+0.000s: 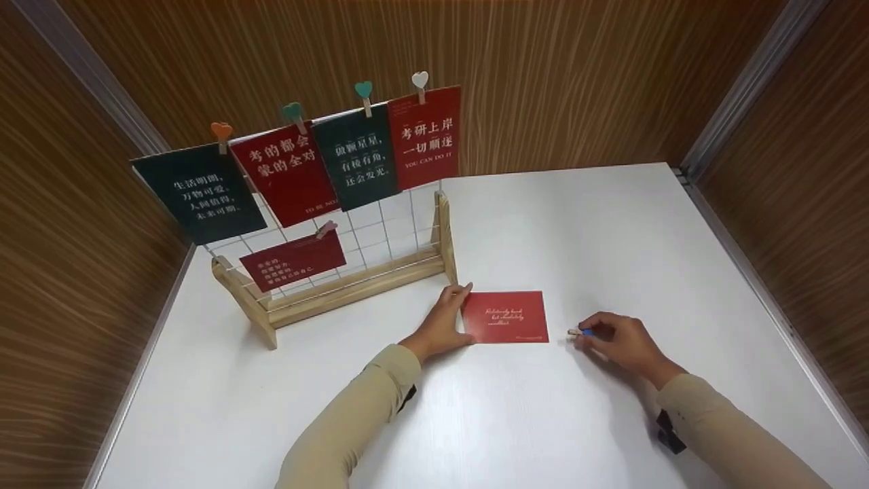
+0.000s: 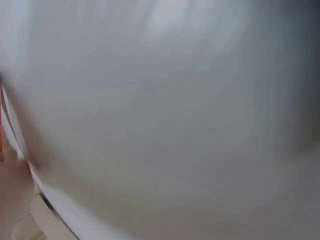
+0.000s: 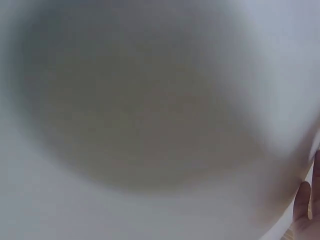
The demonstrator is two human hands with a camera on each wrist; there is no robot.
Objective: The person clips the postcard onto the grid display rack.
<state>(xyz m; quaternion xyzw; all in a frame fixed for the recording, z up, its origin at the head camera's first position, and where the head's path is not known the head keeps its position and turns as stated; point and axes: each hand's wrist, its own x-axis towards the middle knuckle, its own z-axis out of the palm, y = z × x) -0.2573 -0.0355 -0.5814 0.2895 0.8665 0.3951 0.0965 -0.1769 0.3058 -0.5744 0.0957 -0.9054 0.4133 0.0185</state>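
Observation:
A red card (image 1: 506, 317) with white script lies near the middle of the white table. My left hand (image 1: 441, 327) holds it at its left side, the thumb at the near corner and the fingers at the far one. To the right of the card and apart from it, my right hand (image 1: 621, 339) pinches a small wooden clothespin (image 1: 576, 332) with a blue piece at the fingers. Part of the left hand (image 2: 14, 185) shows at the lower left of the left wrist view. The right wrist view catches only some fingers (image 3: 303, 202) at its lower right.
A wire grid rack on a wooden stand (image 1: 360, 285) occupies the table's left side. Green and red cards (image 1: 424, 159) hang along its top from heart clothespins (image 1: 364, 92). A smaller red card (image 1: 292, 261) is clipped lower. Wood-grain panels (image 1: 577, 81) enclose the table (image 1: 502, 421).

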